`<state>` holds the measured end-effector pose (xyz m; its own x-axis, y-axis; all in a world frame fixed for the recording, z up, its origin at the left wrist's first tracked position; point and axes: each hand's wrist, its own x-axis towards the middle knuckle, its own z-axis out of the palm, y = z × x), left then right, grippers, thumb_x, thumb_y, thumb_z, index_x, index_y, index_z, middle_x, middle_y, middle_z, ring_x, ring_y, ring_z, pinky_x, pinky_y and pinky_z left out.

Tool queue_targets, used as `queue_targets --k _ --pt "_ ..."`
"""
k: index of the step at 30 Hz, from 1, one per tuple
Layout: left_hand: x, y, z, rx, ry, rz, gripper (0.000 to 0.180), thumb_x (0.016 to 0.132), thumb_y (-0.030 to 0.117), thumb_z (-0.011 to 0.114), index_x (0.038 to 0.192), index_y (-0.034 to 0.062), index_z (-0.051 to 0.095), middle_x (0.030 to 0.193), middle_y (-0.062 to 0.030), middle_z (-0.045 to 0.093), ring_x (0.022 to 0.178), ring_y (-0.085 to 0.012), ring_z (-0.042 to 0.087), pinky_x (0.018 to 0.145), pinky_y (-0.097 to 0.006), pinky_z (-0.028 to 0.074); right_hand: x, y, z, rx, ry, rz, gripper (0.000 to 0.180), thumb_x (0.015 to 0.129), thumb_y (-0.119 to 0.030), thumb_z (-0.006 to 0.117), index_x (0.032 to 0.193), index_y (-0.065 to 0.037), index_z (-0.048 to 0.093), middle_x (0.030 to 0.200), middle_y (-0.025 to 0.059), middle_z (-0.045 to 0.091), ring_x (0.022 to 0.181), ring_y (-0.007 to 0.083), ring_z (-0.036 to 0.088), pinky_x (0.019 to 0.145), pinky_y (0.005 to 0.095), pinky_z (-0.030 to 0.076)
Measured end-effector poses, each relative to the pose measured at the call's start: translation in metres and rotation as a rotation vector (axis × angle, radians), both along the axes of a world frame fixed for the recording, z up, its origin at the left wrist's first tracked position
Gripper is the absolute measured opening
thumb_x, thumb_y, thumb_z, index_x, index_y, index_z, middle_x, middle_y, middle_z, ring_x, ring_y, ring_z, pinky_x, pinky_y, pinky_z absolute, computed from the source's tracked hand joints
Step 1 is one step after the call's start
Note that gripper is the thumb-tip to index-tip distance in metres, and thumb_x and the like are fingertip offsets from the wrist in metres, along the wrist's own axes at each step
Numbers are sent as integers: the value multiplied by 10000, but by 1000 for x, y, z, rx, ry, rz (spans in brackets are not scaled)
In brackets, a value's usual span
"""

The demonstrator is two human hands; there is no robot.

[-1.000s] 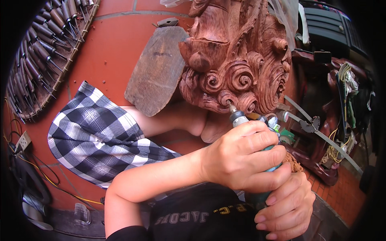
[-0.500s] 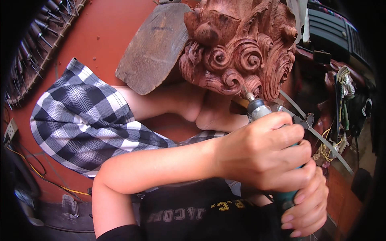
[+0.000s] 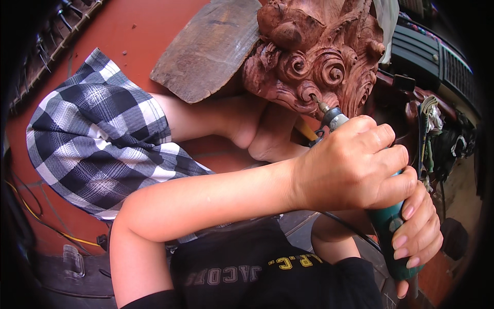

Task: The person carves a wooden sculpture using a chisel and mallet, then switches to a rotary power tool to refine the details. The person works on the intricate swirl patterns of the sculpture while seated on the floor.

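Both my hands wrap round a green-bodied rotary grinder (image 3: 386,221), held at a slant. My left hand (image 3: 355,167) is closed over its front part, just behind the grey and black collar. Lower down, my right hand (image 3: 423,224) has its fingers curled round the body. A thin bit (image 3: 319,102) points up from the collar to a small scroll on a reddish-brown wood carving (image 3: 334,36). The tip appears to meet the scroll, though contact is hard to judge. Spiral curls and deep grooves cover the carving.
A worn wooden board (image 3: 206,51) leans beside the carving on the red tiled floor (image 3: 128,31). Chisels lie in a woven tray (image 3: 51,56) at far left. A black slatted case (image 3: 422,46) and tangled cords stand right. My bare feet rest below the carving.
The view has shifted, with the carving now higher and further right. The bit has moved from the lowest scroll to the one left of it. More of the grinder's green body shows.
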<state>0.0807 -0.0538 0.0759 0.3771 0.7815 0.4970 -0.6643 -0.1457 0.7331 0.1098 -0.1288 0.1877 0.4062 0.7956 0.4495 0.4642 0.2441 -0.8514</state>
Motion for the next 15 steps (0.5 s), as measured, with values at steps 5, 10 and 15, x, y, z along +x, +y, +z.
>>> queue_targets --k 5,10,15 --pt "1 4 0 16 12 4 128 747 211 688 825 123 637 723 8 520 749 -193 588 602 -317 448 4 4 5 -61 16 28 180 883 -312 806 900 -195 670 815 -82 733 812 104 722 815 303 482" --pt "1 6 -4 38 24 -8 112 746 208 685 792 135 615 714 13 509 725 -177 569 593 -312 440 5 4 3 -92 27 23 217 876 -348 814 925 -195 667 825 -80 731 814 106 719 818 306 478" --pt "1 5 -6 47 18 -34 116 745 206 686 779 137 599 701 14 497 706 -170 553 591 -314 434 -1 3 6 -132 12 -38 210 868 -341 817 902 -199 665 797 -82 722 787 106 716 802 304 475"
